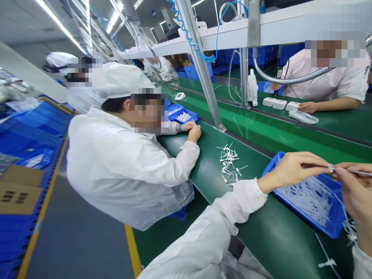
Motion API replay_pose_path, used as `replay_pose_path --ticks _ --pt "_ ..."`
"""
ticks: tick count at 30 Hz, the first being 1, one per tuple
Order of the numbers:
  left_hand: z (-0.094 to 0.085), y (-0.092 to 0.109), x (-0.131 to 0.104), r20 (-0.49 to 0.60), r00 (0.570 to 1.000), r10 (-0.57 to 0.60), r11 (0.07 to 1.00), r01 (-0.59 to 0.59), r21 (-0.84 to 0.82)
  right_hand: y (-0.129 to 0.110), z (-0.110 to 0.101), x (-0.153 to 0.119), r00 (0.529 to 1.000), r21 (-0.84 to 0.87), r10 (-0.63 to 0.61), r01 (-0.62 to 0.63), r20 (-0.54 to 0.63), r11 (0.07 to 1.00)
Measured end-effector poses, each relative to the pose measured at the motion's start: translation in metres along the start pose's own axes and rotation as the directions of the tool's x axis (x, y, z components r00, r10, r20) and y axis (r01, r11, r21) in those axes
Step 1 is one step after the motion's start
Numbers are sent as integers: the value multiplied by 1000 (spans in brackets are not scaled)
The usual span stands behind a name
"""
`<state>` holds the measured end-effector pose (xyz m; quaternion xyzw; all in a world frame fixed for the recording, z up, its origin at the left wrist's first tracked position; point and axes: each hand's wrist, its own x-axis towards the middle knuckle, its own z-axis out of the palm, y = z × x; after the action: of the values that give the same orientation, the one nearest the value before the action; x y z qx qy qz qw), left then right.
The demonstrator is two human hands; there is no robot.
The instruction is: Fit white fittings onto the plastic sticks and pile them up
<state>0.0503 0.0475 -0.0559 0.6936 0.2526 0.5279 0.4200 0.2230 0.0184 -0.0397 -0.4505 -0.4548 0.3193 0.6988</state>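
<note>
My left hand [296, 170] reaches over a blue tray [338, 228] and pinches a small white plastic fitting [331, 168] between thumb and fingertips. My right hand [353, 193], partly cut off by the right edge, meets it there, fingers closed on a thin translucent strip [363, 173]. The two pieces come together at the fingertips; whether they are joined I cannot tell. Many loose translucent strips [308, 197] lie in the tray. Left of it, a pile of white fittings with strips [229, 161] rests on the green table [270, 232]. Another such piece [328, 262] lies near me.
A co-worker in white [124, 155] sits at my left, hands on the table by a blue tray of small white parts [183, 116]. A metal post [203, 69] rises from the bench. Across from me another person [328, 83] handles white boxes [279, 104].
</note>
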Motion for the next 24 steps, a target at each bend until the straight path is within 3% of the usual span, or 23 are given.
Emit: replay_pose_path --ticks 7,13,17,24 --pt "1 5 -1 -49 999 16 999 -18 -41 -3 -6 8 992 -1 -101 102 -77 995" --pt "7 -2 -4 -61 998 -31 999 29 -30 -4 3 -4 1000 24 -7 7 -8 1000" --pt "7 0 -4 -75 997 -22 999 19 -48 -4 4 -5 999 69 -1 3 -37 998" --pt "6 4 -3 -78 995 -63 997 59 -53 -1 5 -3 1000 133 21 -22 12 991"
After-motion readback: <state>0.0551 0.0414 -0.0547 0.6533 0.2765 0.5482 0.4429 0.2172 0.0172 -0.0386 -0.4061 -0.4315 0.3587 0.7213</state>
